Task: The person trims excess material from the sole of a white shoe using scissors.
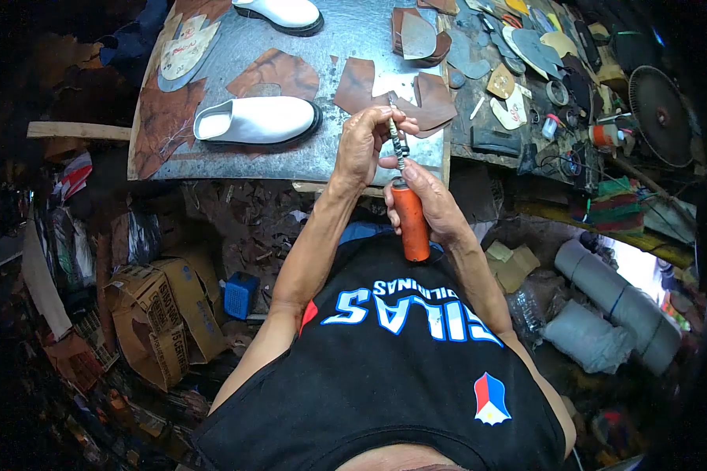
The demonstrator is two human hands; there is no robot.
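My left hand (359, 147) pinches the upper part of a thin, patterned metal shaft, its fingers closed round it. My right hand (434, 206) is wrapped round the neck of the same tool, whose orange cylinder (412, 224) hangs down in front of my black shirt. The tool stands nearly upright at the table's front edge. Brown leather pieces (355, 85) lie just beyond my hands. To their left, a white shoe (263, 120) with a black sole rests on its side of the metal tabletop (334, 149).
Another white shoe (283, 12) is at the back. Templates, tape rolls and a dark round disc (660, 116) crowd the right bench. A cardboard box (161, 314) and a blue container (240, 296) stand below left; grey rolls (617, 302) lie below right.
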